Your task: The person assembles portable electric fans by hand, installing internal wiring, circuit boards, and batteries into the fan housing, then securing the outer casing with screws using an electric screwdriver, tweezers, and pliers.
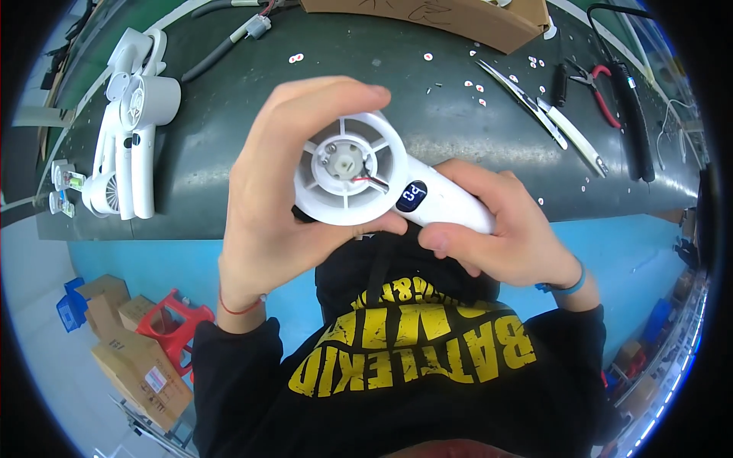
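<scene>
A white handheld fan (396, 137) is held up in front of my chest, above the table's near edge. Its round head faces me, with spokes, a motor hub and thin red and dark wires showing inside; no blades are visible there. My left hand (267, 168) curls around the round head, thumb below and fingers over the top. The white handle lies in my right hand (511, 217), with the thumb along its near side. A small dark oval display on the handle is lit.
Several white fan parts (141, 145) lie at the table's left. Tweezers (523, 103), a white-handled knife (573, 137), red-handled pliers (607, 99) and a black corded tool (634, 122) lie at the right. A cardboard box (443, 21) stands at the back. Small labels dot the dark tabletop (458, 141).
</scene>
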Tool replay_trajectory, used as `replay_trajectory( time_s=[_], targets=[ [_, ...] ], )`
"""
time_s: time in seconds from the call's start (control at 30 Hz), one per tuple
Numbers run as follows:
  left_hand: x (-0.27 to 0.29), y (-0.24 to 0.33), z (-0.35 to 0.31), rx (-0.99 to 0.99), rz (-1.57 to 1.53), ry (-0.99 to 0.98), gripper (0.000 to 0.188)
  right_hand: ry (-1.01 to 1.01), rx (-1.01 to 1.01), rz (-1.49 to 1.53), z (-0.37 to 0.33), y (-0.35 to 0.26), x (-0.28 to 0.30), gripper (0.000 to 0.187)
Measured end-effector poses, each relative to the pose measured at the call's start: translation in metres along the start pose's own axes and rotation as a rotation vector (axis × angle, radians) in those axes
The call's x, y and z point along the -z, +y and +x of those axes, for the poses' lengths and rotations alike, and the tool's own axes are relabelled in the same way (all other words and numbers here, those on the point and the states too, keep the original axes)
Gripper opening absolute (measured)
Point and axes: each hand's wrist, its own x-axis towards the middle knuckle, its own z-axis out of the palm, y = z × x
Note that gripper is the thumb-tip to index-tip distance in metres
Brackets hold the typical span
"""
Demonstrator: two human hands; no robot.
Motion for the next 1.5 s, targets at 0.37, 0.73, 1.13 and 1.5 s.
replay_trajectory(
  time_s=[0.37, 0.73, 1.13, 1.5],
  targets=[
    [0.004, -0.005, -0.012, 0.028, -0.032, 0.027, 0.037, -0.034, 0.046, -0.181, -0.002, -0.005, -0.002, 0.060],
    [0.007, -0.004, -0.010, 0.039, -0.081, 0.076, 0.037, 0.405, 0.571, -0.835, -0.005, 0.012, 0.009, 0.054],
    [0.011, 0.000, -0.007, 0.044, -0.249, 0.047, 0.038, 0.150, -0.223, -0.100, -0.007, 0.005, 0.057, 0.024],
    [0.013, -0.007, -0.013, 0.074, -0.382, 0.067, 0.039, 0.145, -0.241, -0.177, -0.007, 0.000, 0.060, 0.039]
  ],
)
